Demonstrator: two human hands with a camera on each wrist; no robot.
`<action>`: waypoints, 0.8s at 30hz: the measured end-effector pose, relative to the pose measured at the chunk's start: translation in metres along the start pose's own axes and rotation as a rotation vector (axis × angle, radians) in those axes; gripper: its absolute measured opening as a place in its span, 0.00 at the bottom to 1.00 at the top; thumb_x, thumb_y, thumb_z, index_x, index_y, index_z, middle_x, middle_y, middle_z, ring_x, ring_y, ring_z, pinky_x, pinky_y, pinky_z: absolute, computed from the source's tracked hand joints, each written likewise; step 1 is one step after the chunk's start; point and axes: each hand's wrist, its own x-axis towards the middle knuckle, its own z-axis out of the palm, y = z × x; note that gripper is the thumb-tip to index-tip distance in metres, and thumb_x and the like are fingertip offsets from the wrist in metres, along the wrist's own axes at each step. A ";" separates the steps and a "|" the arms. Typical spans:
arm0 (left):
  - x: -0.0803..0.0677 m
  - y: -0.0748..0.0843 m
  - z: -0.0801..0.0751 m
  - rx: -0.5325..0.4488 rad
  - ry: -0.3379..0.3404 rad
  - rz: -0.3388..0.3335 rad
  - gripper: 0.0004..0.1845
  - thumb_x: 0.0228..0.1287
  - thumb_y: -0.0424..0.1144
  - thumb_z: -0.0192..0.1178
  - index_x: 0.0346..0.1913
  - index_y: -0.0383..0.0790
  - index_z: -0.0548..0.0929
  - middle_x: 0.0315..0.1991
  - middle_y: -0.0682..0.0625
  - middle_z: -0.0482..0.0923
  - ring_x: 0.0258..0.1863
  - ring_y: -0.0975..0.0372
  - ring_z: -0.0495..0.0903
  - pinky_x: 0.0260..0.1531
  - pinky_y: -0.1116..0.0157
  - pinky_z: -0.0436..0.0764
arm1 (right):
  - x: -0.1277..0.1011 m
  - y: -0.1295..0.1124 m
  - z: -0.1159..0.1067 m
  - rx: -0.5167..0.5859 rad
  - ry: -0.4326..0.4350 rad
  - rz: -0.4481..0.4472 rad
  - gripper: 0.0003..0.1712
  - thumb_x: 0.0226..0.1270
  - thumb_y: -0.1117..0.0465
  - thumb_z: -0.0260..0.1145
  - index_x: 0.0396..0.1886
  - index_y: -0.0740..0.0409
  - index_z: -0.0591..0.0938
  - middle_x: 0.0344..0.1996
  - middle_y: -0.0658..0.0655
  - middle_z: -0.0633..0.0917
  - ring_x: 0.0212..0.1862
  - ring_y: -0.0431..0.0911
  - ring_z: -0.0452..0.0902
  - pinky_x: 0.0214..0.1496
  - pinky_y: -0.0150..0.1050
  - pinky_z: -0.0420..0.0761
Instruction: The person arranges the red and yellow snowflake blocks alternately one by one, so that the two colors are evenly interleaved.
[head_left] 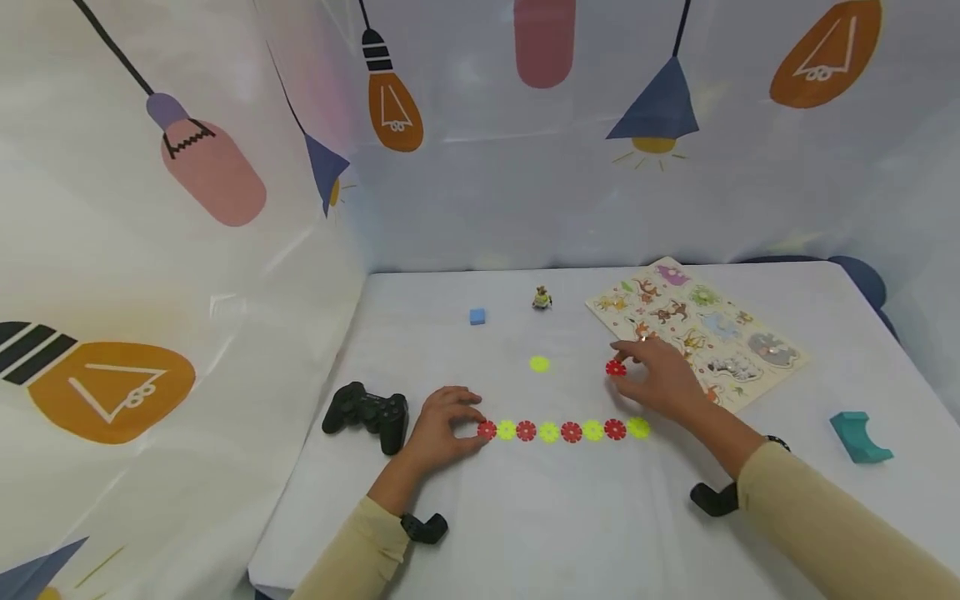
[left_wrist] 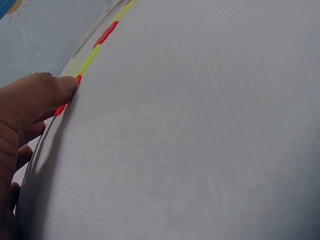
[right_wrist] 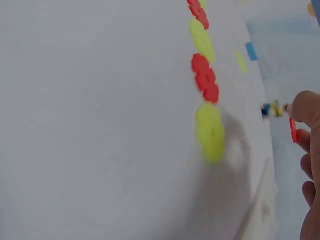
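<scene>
A person in beige sleeves works at a white worktop (head_left: pixel 525 517) walled in by curtains printed with light bulbs. Near the middle lies a straight chain of flat toothed discs (head_left: pixel 562 431), alternating red and yellow-green, running left to right.

The left hand (head_left: pixel 442 429) rests at the chain's left end, its thumb and fingertips pressing on the end red disc (head_left: pixel 487 430); the left wrist view shows the thumb (left_wrist: pixel 47 92) against that disc's edge.

The right hand (head_left: pixel 663 379) is raised a little beyond the chain's right end and pinches a loose red disc (head_left: pixel 616 368) between thumb and fingers. A loose yellow-green disc (head_left: pixel 539 363) lies on the cloth to its left, farther back than the chain.

The discs look like thin, stiff, very light plastic with notched rims. They probably slide easily on the cloth and are best taken by the rim in a fingertip pinch, with the chain steadied so it does not skate away.

A black game controller (head_left: pixel 367 412) sits left of the left hand. Farther back are a small blue cube (head_left: pixel 477 316) and a tiny figurine (head_left: pixel 542 297). At far right lies a wooden animal puzzle board (head_left: pixel 697 329), and at near right a teal curved block (head_left: pixel 860 437).
</scene>
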 end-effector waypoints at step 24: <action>-0.002 0.005 0.001 -0.055 -0.001 -0.052 0.12 0.49 0.48 0.77 0.39 0.59 0.89 0.55 0.62 0.78 0.66 0.63 0.64 0.67 0.50 0.59 | -0.092 0.035 -0.006 -0.100 0.091 -0.148 0.28 0.47 0.55 0.79 0.52 0.54 0.85 0.33 0.42 0.85 0.36 0.39 0.71 0.40 0.44 0.75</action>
